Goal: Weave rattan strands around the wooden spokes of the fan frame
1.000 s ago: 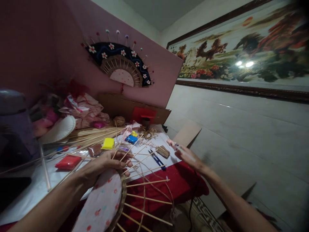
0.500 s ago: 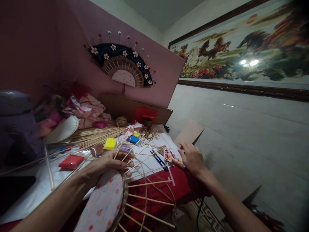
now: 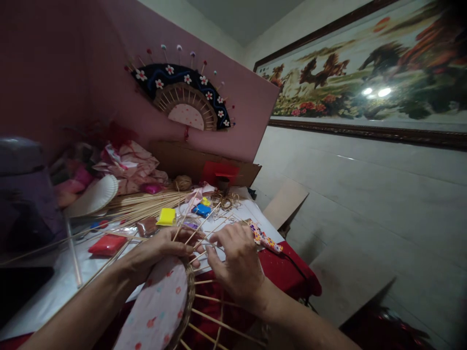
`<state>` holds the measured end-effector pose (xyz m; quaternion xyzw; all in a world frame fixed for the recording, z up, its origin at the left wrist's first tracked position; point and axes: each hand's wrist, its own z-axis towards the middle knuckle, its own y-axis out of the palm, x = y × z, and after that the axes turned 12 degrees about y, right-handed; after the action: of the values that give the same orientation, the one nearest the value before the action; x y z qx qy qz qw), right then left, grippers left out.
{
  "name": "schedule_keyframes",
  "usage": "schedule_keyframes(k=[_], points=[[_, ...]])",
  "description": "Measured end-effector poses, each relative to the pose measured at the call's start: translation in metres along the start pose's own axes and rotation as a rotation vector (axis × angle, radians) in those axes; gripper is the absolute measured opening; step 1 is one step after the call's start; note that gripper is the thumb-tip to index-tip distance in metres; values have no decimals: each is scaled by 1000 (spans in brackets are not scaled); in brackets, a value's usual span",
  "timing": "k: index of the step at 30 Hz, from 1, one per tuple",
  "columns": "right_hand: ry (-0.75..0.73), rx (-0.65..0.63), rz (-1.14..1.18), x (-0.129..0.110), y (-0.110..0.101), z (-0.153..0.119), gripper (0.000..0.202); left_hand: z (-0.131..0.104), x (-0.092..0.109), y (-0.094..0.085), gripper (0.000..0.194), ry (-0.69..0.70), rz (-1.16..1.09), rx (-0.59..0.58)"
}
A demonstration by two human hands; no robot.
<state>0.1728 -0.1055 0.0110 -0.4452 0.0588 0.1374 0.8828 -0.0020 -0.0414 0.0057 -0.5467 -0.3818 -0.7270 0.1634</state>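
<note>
A half-round frame (image 3: 155, 306) covered in pale fabric with small red prints has a woven twine edge and thin wooden sticks (image 3: 215, 318) fanning out. My left hand (image 3: 170, 245) grips it at the upper edge, fingers around the sticks. My right hand (image 3: 235, 260) is over the sticks just right of my left hand, thumb and index finger curled close together near the twine; what lies between them is too small to make out. A flower-print cloth piece (image 3: 268, 239) lies just beyond my right hand.
Yellow (image 3: 166, 217), blue (image 3: 202, 210) and red (image 3: 107, 245) packets lie on the table beside a bundle of sticks (image 3: 146, 206). A twine ball (image 3: 183, 183) sits behind. A finished fan (image 3: 186, 92) hangs on the pink board.
My right hand has moved left from beside the flower-print cloth to the sticks and twine, and now covers the scissors. My left hand keeps its hold.
</note>
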Motion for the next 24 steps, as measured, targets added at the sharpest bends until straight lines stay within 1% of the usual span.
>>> schedule_keyframes(k=[8,13,18,24], points=[[19,-19,5,-4,3,3,8,0,0,2,30,-32,12,11],[11,-31,-3,-4,3,5,8,1,1,2,32,-31,17,-6],[-10,-48,-1,-2,3,6,8,0,1,3,33,-32,23,11],[12,-46,-6,-3,4,7,9,1,-3,0,32,-14,24,-9]])
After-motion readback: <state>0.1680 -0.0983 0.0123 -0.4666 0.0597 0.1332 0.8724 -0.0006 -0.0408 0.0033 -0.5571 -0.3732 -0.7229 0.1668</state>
